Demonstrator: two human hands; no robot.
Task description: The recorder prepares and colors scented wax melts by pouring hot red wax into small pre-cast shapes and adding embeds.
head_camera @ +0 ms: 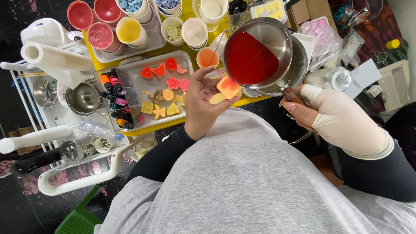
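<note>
While the left hand (201,102) holds a small square mould (228,87) with its fingers (207,73) closed around the edges, the gloved right hand (336,117) clamps the handle (291,94) of a steel saucepan (258,54). This handle runs from lower right to upper left. Red liquid (250,60) fills the tilted pan, whose lip is above the mould. The pan hides part of the yellow desk (149,127); the mould's depth is hard to see.

Brown cardboard box (308,9) at 1 o'clock; printed paper sheet (395,85) at 3 o'clock; clear plastic bags (326,38) between.
</note>
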